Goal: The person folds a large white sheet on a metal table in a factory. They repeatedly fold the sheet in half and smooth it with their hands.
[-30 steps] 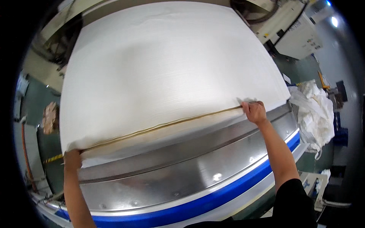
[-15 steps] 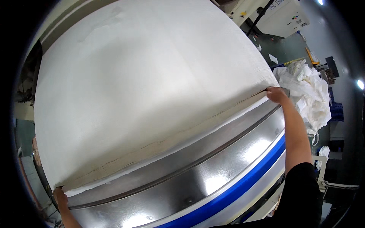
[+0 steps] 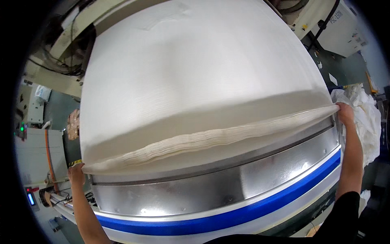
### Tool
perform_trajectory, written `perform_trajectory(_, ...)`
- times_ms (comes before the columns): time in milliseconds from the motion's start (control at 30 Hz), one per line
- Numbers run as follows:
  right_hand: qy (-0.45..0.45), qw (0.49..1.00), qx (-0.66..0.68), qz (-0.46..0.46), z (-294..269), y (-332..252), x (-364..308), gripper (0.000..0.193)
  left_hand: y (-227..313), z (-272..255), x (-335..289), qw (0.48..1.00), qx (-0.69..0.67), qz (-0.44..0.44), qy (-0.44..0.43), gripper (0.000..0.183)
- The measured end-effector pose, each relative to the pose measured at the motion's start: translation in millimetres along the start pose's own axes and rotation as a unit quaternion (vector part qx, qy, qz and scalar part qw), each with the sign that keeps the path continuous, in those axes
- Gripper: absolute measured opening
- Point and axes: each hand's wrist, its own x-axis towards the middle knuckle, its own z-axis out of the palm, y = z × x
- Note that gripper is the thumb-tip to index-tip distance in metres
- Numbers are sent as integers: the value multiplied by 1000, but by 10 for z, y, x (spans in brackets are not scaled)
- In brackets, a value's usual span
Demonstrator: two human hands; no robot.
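A broad sheet of white fabric (image 3: 203,73) spreads over the machine bed. Its near edge (image 3: 195,141) is raised and shows many thin stacked layers, bowing up in the middle. My left hand (image 3: 76,174) is closed on the left end of that edge, fingers gripping the corner. At the right end, my right hand (image 3: 346,114) is closed on the other corner, arm stretched out. Below the lifted edge lies a shiny metal plate (image 3: 183,197) with a dark groove across it.
A blue strip (image 3: 227,221) runs along the machine's front. White bags or cloth are heaped in a pile (image 3: 363,122) on the right. A machine frame with cables (image 3: 65,61) stands at far left, and a pale cabinet (image 3: 339,30) at far right. Brown bundles (image 3: 73,124) sit at left.
Both hands have lifted the near edge of the fabric, so its stacked layers now face me. My view has swung left, showing more machinery on that side.
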Motion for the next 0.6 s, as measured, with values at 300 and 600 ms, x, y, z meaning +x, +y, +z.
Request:
perform_trajectory(300, 193, 929, 239, 207, 464, 434, -1275, 29, -408, 368, -1667, 989, -104, -84, 70, 29)
perform_trajectory(600, -112, 755, 622, -173, -388, -2305, -2819, 45, 1117, -1279, -2485, 818, -566, 58, 80, 38)
